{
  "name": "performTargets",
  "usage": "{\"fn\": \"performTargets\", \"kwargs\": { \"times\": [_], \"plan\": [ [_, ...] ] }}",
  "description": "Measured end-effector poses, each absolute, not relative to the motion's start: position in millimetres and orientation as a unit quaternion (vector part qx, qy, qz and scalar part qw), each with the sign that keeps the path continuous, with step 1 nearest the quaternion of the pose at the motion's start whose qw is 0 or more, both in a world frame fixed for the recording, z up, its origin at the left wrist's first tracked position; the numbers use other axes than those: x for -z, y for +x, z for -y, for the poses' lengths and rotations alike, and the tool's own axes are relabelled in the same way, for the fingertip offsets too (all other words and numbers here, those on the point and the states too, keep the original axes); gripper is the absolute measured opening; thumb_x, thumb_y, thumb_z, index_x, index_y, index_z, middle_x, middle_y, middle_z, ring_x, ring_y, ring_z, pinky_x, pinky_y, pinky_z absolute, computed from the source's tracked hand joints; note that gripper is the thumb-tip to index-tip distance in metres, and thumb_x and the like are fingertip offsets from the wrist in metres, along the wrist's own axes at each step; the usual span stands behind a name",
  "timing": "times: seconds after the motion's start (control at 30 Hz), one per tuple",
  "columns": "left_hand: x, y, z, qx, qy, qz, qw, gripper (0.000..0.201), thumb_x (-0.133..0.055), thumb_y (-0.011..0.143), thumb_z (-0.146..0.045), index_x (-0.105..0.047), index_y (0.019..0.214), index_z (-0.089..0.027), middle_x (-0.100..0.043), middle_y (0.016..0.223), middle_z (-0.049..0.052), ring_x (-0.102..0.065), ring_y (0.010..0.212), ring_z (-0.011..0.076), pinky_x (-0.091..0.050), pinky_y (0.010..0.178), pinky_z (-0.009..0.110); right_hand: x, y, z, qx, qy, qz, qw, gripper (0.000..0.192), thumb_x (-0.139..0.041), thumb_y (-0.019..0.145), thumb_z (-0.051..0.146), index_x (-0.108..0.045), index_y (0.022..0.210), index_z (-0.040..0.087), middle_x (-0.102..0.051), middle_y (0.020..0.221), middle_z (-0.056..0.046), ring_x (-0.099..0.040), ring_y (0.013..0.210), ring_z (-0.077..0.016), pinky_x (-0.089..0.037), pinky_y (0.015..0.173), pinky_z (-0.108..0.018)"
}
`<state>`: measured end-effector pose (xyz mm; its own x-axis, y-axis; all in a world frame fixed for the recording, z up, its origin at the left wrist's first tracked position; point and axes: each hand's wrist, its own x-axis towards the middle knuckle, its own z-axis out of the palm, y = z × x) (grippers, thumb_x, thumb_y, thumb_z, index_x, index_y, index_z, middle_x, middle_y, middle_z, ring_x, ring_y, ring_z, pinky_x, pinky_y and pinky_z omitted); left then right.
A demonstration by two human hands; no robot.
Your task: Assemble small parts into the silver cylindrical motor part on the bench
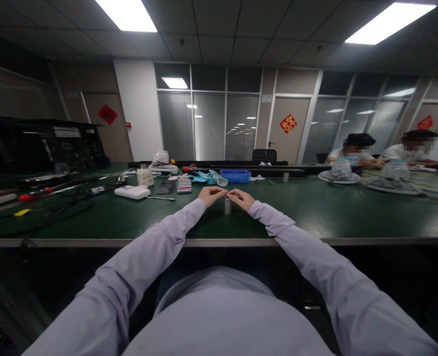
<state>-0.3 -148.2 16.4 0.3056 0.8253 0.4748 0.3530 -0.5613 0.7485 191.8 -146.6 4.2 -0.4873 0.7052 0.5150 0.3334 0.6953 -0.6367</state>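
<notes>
A small grey metallic cylinder point(227, 206) stands upright on the green tabletop, near its front edge. My left hand point(212, 196) reaches in from the left with its fingertips pinched together just above the cylinder's top. From the other side my right hand point(242, 199) meets it, its fingers also brought together there. Both sets of fingertips nearly touch over the cylinder. Something tiny seems to be between them, too small to name.
Behind my hands stands a blue plastic basket point(235, 175), with light-blue crumpled pieces point(208, 177) beside it. A white power bank-like box point(131, 192), a jar point(145, 175) and cables point(66, 200) lie left. Two people sit at the far right behind white fan-like units point(340, 172).
</notes>
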Motion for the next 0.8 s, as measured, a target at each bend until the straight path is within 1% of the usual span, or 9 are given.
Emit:
{"fn": "performTargets", "kwargs": {
  "times": [0.2,0.33,0.47,0.6,0.7,0.8],
  "plan": [
    [-15.4,-3.6,152.7,-0.418,0.776,-0.387,0.270,0.024,-0.057,0.089,-0.030,-0.060,0.105,-0.013,-0.063,0.104,0.006,-0.062,0.090,0.0187,-0.053,0.078,0.038,-2.4,191.3,148.9,-0.212,-0.319,0.852,0.358,0.022,-0.056,0.090,0.031,-0.059,0.102,0.013,-0.063,0.090,-0.003,-0.062,0.074,-0.0131,-0.054,0.068,-0.031],
    [-14.8,1.7,152.9,-0.417,0.780,-0.386,0.264,0.025,-0.056,0.089,-0.032,-0.060,0.105,-0.013,-0.063,0.104,0.006,-0.063,0.089,0.0191,-0.054,0.077,0.037,-2.4,192.5,149.0,-0.186,-0.324,0.864,0.337,0.019,-0.057,0.090,0.030,-0.060,0.096,0.012,-0.063,0.085,-0.002,-0.062,0.072,-0.0123,-0.053,0.068,-0.030],
    [-18.3,4.5,148.7,-0.423,0.779,-0.387,0.253,0.025,-0.056,0.089,-0.032,-0.060,0.105,-0.013,-0.063,0.105,0.006,-0.062,0.092,0.0198,-0.053,0.080,0.039,-2.5,192.6,147.9,-0.170,-0.338,0.868,0.322,0.019,-0.057,0.090,0.031,-0.061,0.095,0.012,-0.063,0.085,-0.002,-0.062,0.072,-0.0124,-0.053,0.068,-0.030],
    [-24.7,-9.6,140.8,-0.423,0.776,-0.391,0.256,0.028,-0.055,0.090,-0.032,-0.057,0.111,-0.013,-0.060,0.112,0.008,-0.060,0.098,0.0213,-0.051,0.083,0.041,-1.3,192.4,146.0,-0.167,-0.354,0.865,0.315,0.020,-0.056,0.090,0.031,-0.061,0.096,0.013,-0.063,0.087,-0.002,-0.062,0.073,-0.0125,-0.053,0.068,-0.030],
    [-23.9,-30.7,137.4,-0.376,0.791,-0.396,0.276,0.028,-0.055,0.090,-0.031,-0.057,0.112,-0.014,-0.060,0.111,0.008,-0.061,0.095,0.0203,-0.053,0.080,0.040,-0.3,192.2,145.2,-0.171,-0.356,0.864,0.314,0.020,-0.056,0.091,0.031,-0.060,0.098,0.013,-0.064,0.088,-0.002,-0.062,0.073,-0.0125,-0.054,0.068,-0.030],
    [-16.4,-46.9,136.6,-0.299,0.812,-0.406,0.294,0.024,-0.055,0.090,-0.029,-0.058,0.108,-0.014,-0.062,0.106,0.007,-0.062,0.089,0.0179,-0.054,0.076,0.036,0.1,191.9,145.4,-0.176,-0.354,0.865,0.311,0.021,-0.056,0.091,0.031,-0.060,0.099,0.013,-0.064,0.090,-0.003,-0.062,0.075,-0.0130,-0.054,0.069,-0.031]
  ]
}}
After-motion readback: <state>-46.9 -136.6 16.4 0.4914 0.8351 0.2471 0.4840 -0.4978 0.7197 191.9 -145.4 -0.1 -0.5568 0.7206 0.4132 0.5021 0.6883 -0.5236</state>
